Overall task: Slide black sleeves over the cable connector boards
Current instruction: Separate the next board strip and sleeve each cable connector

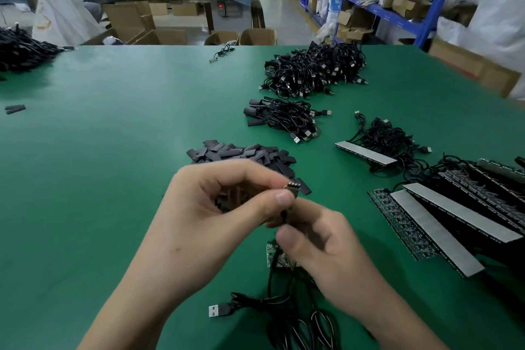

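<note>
My left hand (216,207) pinches a small connector board (292,188) between thumb and forefinger, its metal end poking out above my thumb. My right hand (326,244) sits just below and grips the lower part of the same piece, where the black cable (287,301) leaves it. Whether a sleeve is on the board is hidden by my fingers. A pile of flat black sleeves (241,155) lies on the green table (99,165) right behind my hands. A second small board (274,256) lies under my right hand, and a USB plug (217,310) rests near the front edge.
Sleeved cables lie in a small bundle (281,119) and a big heap (315,71) at the back right. Panels of boards with grey strips (443,224) and more cables (383,139) fill the right side. Another cable heap (20,51) sits far left, two loose sleeves (14,108) nearby.
</note>
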Demonstrator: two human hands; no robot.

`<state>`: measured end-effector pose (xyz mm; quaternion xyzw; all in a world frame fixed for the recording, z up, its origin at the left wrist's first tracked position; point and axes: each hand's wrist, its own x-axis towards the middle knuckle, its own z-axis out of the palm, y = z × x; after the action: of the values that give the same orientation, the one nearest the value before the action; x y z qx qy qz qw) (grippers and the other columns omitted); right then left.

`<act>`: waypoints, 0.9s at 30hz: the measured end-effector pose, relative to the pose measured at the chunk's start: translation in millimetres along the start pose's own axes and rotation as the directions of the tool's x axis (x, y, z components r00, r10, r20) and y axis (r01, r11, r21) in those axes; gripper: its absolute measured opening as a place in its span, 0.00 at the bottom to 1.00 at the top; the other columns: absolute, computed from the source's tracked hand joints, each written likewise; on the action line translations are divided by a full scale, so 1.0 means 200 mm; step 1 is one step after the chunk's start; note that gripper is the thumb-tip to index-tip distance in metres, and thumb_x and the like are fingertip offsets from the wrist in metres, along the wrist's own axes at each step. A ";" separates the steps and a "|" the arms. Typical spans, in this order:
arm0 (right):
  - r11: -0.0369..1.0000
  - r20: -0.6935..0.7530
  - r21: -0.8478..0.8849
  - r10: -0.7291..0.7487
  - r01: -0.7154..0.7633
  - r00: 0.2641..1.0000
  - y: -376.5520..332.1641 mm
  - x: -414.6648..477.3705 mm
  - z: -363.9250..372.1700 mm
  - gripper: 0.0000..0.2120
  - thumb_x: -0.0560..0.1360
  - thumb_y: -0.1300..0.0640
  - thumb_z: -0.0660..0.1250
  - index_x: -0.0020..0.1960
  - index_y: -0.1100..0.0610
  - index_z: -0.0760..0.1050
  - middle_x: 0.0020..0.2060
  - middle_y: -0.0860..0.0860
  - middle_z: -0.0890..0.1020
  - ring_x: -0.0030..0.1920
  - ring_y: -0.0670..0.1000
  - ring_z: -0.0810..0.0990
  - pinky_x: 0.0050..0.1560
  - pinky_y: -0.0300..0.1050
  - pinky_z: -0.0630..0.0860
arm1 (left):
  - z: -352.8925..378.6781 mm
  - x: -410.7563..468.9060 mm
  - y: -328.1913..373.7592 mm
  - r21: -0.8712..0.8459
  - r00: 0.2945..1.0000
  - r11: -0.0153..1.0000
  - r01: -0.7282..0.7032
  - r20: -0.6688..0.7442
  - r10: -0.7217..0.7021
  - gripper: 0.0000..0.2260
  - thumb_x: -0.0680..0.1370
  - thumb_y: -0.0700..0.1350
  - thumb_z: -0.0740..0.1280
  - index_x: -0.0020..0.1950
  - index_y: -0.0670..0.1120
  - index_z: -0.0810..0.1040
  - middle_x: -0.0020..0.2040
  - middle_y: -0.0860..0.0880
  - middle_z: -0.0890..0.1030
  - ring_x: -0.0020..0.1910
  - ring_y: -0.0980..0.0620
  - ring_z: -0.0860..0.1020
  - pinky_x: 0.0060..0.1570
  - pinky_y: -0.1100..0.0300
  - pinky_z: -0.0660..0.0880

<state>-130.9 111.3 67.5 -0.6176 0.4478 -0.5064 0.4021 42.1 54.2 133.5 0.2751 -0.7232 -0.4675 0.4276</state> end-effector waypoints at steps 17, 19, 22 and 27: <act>0.656 -0.425 -0.547 0.319 -0.520 0.848 0.29 0.11 -0.38 0.19 0.83 0.43 0.62 0.38 0.49 0.80 0.19 0.42 0.70 0.22 0.44 0.67 0.29 0.46 0.58 | 0.19 0.56 -0.70 0.857 0.970 0.472 -0.206 0.243 -0.019 0.16 0.85 0.41 0.61 0.68 0.55 0.80 0.65 0.54 0.80 0.64 0.48 0.75 0.59 0.53 0.72; 0.670 -0.426 -0.528 0.323 -0.522 0.845 0.34 0.10 -0.35 0.17 0.83 0.43 0.61 0.41 0.48 0.80 0.20 0.42 0.70 0.23 0.45 0.66 0.29 0.46 0.58 | 0.18 0.61 -0.74 0.881 0.940 0.360 -0.306 0.340 -0.035 0.22 0.83 0.38 0.61 0.72 0.59 0.75 0.70 0.58 0.76 0.67 0.51 0.71 0.57 0.55 0.68; 0.707 -0.418 -0.512 0.290 -0.487 0.861 0.36 0.09 -0.34 0.15 0.83 0.44 0.62 0.43 0.47 0.80 0.21 0.43 0.69 0.23 0.45 0.64 0.29 0.45 0.57 | 0.18 0.68 -0.76 0.865 0.900 0.315 -0.390 0.430 -0.066 0.17 0.83 0.45 0.65 0.69 0.60 0.78 0.69 0.58 0.77 0.67 0.51 0.71 0.57 0.55 0.68; 0.827 -0.389 -0.371 0.273 -0.421 0.880 0.38 0.06 -0.34 0.13 0.83 0.47 0.63 0.42 0.48 0.80 0.25 0.48 0.68 0.28 0.50 0.65 0.34 0.47 0.62 | 0.15 0.73 -0.81 0.838 0.881 0.298 -0.458 0.472 0.026 0.10 0.82 0.54 0.65 0.60 0.60 0.84 0.59 0.59 0.81 0.61 0.53 0.74 0.55 0.55 0.67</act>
<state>-208.4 75.2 10.9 -0.5092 0.7166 -0.4005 0.2584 -55.8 -115.4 33.4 0.2601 -0.9570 0.0615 0.1131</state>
